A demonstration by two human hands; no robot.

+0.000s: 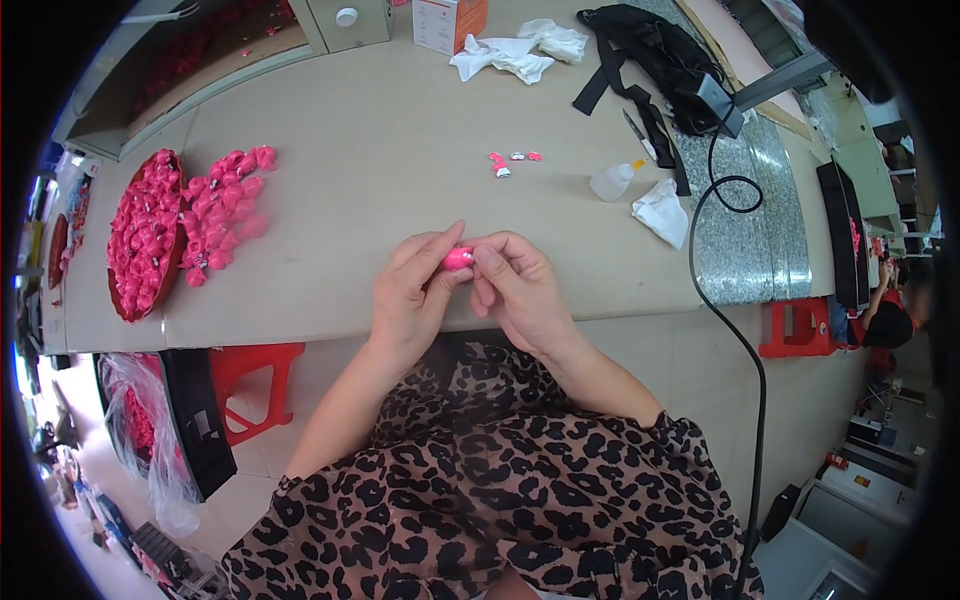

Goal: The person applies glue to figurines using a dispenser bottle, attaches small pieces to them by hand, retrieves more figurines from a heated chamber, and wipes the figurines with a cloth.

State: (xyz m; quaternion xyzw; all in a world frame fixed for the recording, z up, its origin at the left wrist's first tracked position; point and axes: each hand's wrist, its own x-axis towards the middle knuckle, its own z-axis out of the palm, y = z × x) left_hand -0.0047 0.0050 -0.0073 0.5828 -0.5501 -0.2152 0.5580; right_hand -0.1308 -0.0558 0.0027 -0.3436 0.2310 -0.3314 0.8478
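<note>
Both of my hands meet over the table's front edge around one small pink piece [458, 259]. My left hand [415, 285] pinches it from the left between thumb and fingers. From the right, my right hand [520, 285] has its thumb and index fingertip at the piece's other end. Beyond them on the table [380, 160] lie a few small pink and white parts [501, 169]. A translucent bottle with an orange tip [611, 182] lies to their right. Many pink pieces fill a red tray [146, 235], with more heaped loose [222, 205] beside it.
A crumpled white cloth [661, 212], a knife [640, 134], a black bag with straps [650, 60], and a black cable [735, 345] are on the right. White tissues [505, 58] and a box [445, 25] stand at the back. Another person [890, 320] is far right.
</note>
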